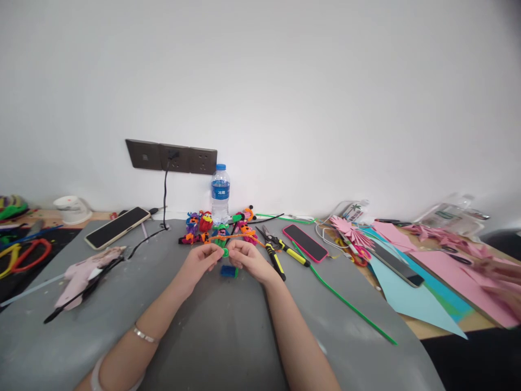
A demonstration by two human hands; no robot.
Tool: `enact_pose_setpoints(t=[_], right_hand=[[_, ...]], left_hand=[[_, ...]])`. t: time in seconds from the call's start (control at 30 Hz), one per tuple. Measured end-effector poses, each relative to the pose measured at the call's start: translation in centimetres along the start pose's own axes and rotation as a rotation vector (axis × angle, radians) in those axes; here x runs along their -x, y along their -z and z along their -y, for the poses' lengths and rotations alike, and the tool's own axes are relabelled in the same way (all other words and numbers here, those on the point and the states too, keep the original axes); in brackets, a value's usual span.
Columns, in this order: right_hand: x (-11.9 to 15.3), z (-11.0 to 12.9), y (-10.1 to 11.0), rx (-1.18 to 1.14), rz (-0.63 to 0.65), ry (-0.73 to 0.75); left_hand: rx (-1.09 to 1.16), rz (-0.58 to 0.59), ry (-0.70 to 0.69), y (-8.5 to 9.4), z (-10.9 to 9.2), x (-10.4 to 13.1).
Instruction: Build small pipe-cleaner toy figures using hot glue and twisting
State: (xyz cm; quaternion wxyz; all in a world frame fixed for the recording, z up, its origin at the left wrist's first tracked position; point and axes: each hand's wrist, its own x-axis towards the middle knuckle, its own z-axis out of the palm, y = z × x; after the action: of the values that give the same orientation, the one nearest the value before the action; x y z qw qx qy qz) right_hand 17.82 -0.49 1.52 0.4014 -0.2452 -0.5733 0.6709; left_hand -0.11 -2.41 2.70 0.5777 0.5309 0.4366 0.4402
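green pipe-cleaner piece [225,253] sits over the table [230,331], midway between left hand [204,257] and right hand [246,260], each grip pinching it; its long axis i can't make out. i count one blue piece [228,271] just below, one pair of yellow-handled pliers [296,253], one water bottle [220,191].

Here's the left arm [169,307], bare and slanting in from the lower left, and the right arm [299,328] angling up from the lower right to match it. They converge mid-view, and it's delicate work now: left hand [203,257] and right hand [249,259] nearly fingertip to fingertip, each thumb pinched toward its index finger, the other fingers curled inward.
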Motion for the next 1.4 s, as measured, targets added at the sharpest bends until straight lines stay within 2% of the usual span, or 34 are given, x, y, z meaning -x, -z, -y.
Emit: enact_pose_setpoints(t=[0.43,0.97,1.4], right_hand=[[-0.18,-0.12,-0.16,0.01,-0.054,0.024],[-0.13,-0.11,-0.22,0.039,-0.044,0.063],[-0.11,-0.04,-0.23,0.017,-0.062,0.064]], left_hand=[[-0.051,-0.068,-0.023,0.06,0.03,-0.14],[0.041,0.037,0.011,-0.32,-0.39,0.24],[-0.026,-0.007,-0.025,-0.31,-0.49,0.33]])
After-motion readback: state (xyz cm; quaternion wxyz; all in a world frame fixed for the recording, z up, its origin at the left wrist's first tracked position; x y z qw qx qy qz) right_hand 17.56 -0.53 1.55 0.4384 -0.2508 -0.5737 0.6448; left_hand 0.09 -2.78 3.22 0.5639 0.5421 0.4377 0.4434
